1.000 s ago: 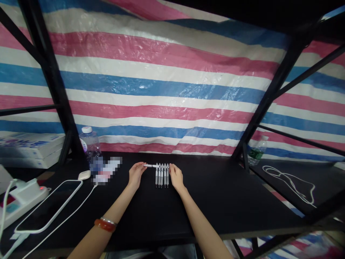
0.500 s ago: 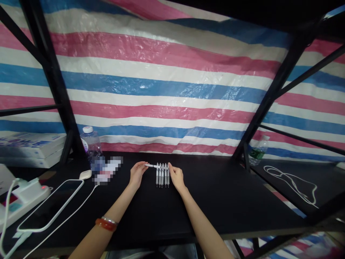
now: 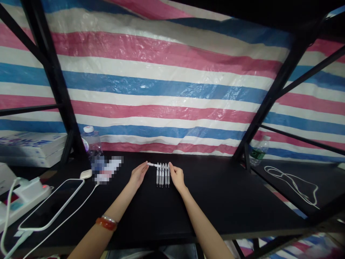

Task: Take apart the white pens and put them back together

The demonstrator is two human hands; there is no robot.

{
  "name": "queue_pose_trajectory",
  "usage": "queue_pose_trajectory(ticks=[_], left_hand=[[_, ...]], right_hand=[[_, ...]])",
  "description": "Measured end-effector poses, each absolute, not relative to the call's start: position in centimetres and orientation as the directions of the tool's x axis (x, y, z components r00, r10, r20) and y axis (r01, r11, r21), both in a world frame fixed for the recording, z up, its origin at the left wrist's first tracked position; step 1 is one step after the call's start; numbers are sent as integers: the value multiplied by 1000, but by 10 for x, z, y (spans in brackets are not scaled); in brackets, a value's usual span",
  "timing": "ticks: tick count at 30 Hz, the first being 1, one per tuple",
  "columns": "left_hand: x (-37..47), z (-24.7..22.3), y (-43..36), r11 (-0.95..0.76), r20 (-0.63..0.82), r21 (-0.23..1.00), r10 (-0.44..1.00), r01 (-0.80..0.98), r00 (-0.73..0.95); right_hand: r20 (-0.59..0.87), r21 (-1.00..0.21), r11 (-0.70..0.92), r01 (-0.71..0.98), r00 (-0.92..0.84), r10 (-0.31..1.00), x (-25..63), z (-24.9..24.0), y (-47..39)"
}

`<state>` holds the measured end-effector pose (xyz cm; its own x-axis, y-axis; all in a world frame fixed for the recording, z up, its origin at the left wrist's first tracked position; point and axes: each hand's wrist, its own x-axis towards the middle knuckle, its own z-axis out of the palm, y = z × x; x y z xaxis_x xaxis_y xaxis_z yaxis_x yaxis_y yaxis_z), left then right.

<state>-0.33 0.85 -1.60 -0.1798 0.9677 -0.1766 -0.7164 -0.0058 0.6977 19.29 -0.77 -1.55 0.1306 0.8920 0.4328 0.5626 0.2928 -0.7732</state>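
Several white-and-grey pens (image 3: 162,178) lie side by side in a row on the black tabletop (image 3: 161,212), their lengths pointing toward me. Across their far ends runs one more white pen (image 3: 154,165), held crosswise. My left hand (image 3: 138,174) is closed, pinching its left end between the fingertips. At the other end, my right hand (image 3: 177,176) is closed on the pen with thumb and fingers, close beside the rightmost pen of the row. Whether the crosswise pen touches the row beneath, I cannot tell.
To the left are a phone (image 3: 52,204) on a cable, a power strip (image 3: 29,201), a white earbud case (image 3: 86,174) and a clear bottle (image 3: 93,145). Another bottle (image 3: 260,151) and a coiled white cable (image 3: 292,187) lie right, beyond a black frame post (image 3: 265,102). Striped sheeting (image 3: 161,86) hangs behind.
My left fingers have straightened a little and shifted slightly right, and the left end of the crosswise pen is a touch higher. The right hand and the row of pens look unchanged.
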Motion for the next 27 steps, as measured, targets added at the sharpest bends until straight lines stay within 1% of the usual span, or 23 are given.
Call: queue_pose_trajectory(ticks=[4, 9, 12, 23, 27], left_hand=[[-5, -15, 8, 35, -210, 689, 965, -724, -154], [-7, -11, 6, 131, -227, 712, 973, -690, -50], [-7, -8, 4, 158, -222, 728, 975, -667, -12], [-7, -9, 4, 115, -197, 775, 978, -622, -63], [-7, -7, 4, 123, -192, 774, 980, -620, -45]], right_hand=[[436, -771, 293, 565, 134, 890, 193, -16, -8], [432, -779, 288, 557, 144, 890, 193, -16, -7], [428, -784, 288, 550, 143, 892, 193, -16, -7], [433, -792, 294, 536, 153, 888, 192, -17, -7], [432, -790, 299, 535, 140, 891, 193, -18, -6]])
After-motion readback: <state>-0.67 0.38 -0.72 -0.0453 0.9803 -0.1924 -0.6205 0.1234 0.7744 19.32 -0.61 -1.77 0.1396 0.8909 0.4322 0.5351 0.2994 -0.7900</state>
